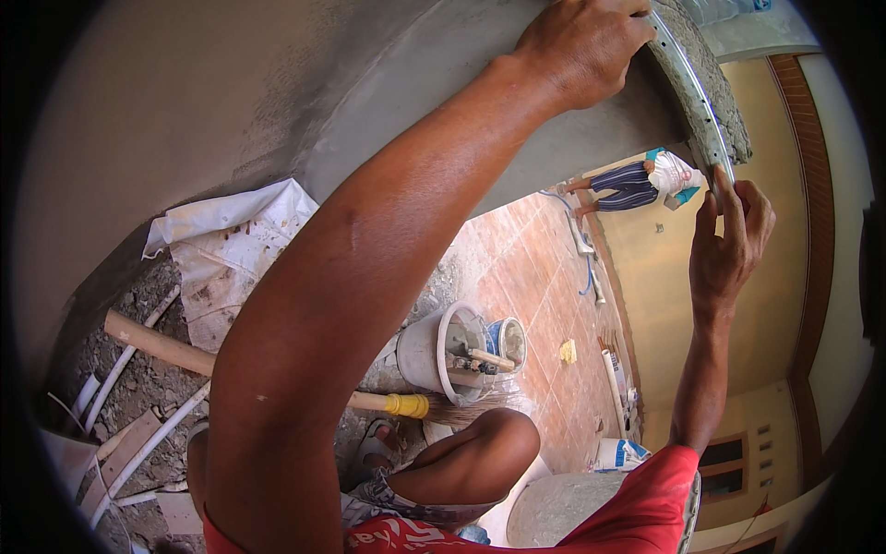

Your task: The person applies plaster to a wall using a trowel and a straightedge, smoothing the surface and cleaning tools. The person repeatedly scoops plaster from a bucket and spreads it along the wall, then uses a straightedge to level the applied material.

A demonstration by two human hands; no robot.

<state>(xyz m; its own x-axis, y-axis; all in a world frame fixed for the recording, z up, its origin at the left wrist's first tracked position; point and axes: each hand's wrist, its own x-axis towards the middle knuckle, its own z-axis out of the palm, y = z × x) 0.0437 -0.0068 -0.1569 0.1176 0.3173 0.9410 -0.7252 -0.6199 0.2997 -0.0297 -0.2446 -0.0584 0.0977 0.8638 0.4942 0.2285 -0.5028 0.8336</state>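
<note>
- While the left hand (586, 54) clamps the perforated strip (694, 81), upper right of the frame, keep it straight along the rough edge (725, 100).
- Hands apart; right hand (734, 233) touches its lower end, grip unclear: press evenly.

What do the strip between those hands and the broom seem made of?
Strip: metal or plastic, unclear which; pale, shiny, with small holes. Broom: handle probably matte wood, from its tan colour; yellow collar likely plastic, brightly coloured; bristles perhaps plant fibre, thin and brown.
</note>
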